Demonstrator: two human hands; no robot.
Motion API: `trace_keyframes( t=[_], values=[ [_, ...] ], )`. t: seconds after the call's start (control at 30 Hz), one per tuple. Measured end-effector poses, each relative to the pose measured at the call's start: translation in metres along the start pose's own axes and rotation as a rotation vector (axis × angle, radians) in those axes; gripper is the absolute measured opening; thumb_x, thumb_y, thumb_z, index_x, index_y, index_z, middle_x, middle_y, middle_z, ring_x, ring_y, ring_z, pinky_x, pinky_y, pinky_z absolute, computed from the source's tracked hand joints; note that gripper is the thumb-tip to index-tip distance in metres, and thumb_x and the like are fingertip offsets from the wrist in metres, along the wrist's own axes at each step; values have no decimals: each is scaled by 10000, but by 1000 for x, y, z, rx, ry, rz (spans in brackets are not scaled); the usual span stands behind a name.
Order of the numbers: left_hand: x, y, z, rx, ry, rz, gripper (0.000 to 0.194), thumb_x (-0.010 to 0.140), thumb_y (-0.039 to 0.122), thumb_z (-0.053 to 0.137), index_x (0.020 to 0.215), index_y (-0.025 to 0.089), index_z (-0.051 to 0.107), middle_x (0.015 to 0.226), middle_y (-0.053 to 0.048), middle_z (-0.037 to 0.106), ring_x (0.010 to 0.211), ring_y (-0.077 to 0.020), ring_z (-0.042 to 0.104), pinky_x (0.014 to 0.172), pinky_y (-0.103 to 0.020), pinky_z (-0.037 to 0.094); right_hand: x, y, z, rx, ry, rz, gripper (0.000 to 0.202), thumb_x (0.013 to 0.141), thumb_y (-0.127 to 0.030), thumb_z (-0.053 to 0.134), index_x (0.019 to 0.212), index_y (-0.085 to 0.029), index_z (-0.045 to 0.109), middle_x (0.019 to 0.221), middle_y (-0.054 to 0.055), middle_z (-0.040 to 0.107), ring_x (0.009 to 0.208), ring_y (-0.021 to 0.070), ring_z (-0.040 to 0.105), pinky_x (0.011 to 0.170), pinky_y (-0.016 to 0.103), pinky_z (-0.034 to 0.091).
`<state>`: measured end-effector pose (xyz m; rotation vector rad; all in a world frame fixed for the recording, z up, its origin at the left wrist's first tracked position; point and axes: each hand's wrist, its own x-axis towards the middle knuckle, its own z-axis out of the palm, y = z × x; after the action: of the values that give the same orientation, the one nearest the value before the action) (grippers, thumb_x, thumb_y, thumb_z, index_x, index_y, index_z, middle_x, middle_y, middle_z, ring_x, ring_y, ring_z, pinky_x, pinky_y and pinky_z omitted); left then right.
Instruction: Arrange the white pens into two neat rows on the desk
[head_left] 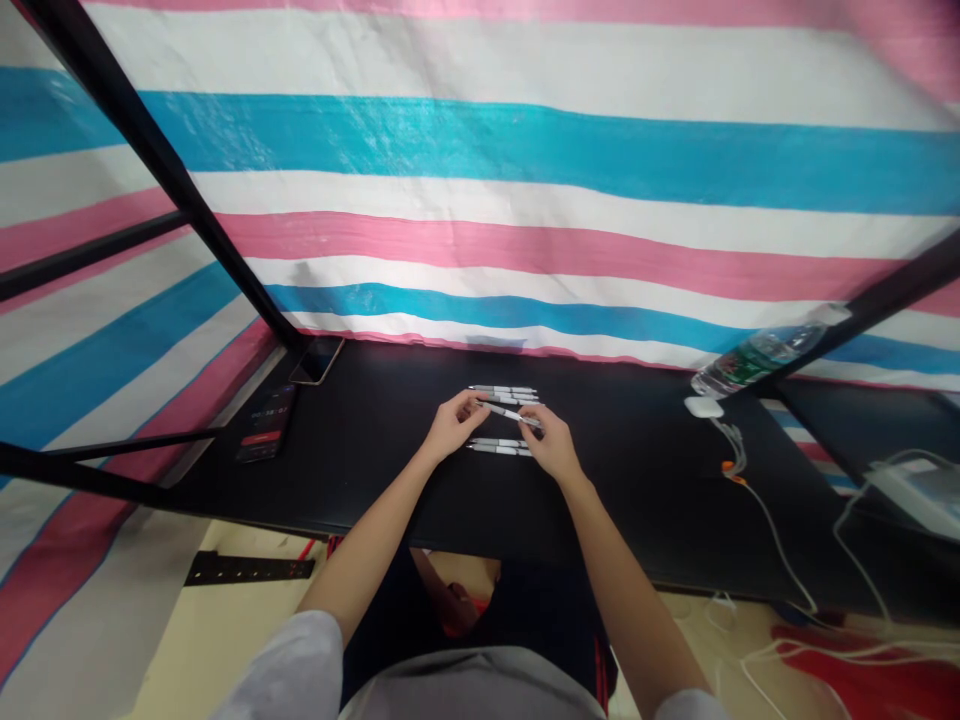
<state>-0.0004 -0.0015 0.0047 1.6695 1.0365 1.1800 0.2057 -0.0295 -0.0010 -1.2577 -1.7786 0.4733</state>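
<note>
Pinching a slim white-and-grey plastic pen (pixel 504 412) at opposite ends with left hand (pixel 454 424) and right hand (pixel 551 440), probably for steadiness; holding it between matching far pens (pixel 506 391) and near pens (pixel 496 449), laid parallel on the black tabletop (pixel 360 430).

Pen (pixel 501 411) over the counter (pixel 360 420): ends partly covered by left hand (pixel 454 420) and right hand (pixel 549 438). Back pens (pixel 504 390), counter's rear side: overlapped, exact count unclear. Front pens (pixel 498 446), nearer the counter's front edge: right ends lost behind right hand. Bottle (pixel 757 358), counter's right rear: label print too small. Phone (pixel 264 425), counter's left end: smaller screen text blurred. White box (pixel 919 492), counter's far right: cut off by picture edge.
</note>
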Motion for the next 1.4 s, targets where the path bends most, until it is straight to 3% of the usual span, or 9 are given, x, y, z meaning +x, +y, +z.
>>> trace_keyframes(
  t=[0.2,0.4,0.6,0.8,1.0,1.17,1.4],
  values=[
    [-1,1,-1,92,-24,9,228,838,352,606,893,154,704,784,-48,649,666,-136,554,613,-250,445,1,0,1,-31,30,-48,188,856,-316,552,955,-236,691,921,66,709,883,228,624,830,385,512],
    [-3,3,-1,30,-91,17,305,838,345,620,1077,166,684,790,-34,641,650,-124,559,587,-232,445,1,3,1,-82,55,-46,209,878,-331,542,942,-247,723,856,62,715,810,235,590,782,395,504],
    [-2,1,-1,102,-18,-1,269,845,408,617,847,151,694,680,-18,601,599,-122,515,573,-242,411,1,-2,0,-61,22,-62,249,897,-342,529,1022,-243,720,887,63,713,854,233,591,814,387,485],
    [-2,2,-1,70,-46,19,304,836,375,630,1047,164,687,780,-30,632,635,-124,539,599,-241,432,1,-2,-1,-60,27,-76,263,917,-372,513,985,-240,729,858,64,704,854,233,594,844,407,483],
    [-2,1,-2,170,-2,16,266,851,398,609,824,147,694,688,-19,618,615,-121,521,604,-242,414,0,0,0,-1,3,-68,226,910,-351,528,974,-231,708,944,66,698,848,206,646,804,348,522],
    [-2,-1,-1,77,-65,32,308,829,378,642,1037,153,683,743,-21,626,618,-115,524,585,-226,410,0,-1,-1,19,20,-111,187,907,-302,533,968,-217,689,933,66,690,824,193,654,710,300,536],
    [-2,0,-1,165,-22,44,269,845,401,618,807,146,694,671,-16,602,580,-113,490,569,-231,388,0,-1,2,14,5,-120,138,890,-252,533,932,-218,660,903,56,683,833,192,649,731,300,533]
  ],
)
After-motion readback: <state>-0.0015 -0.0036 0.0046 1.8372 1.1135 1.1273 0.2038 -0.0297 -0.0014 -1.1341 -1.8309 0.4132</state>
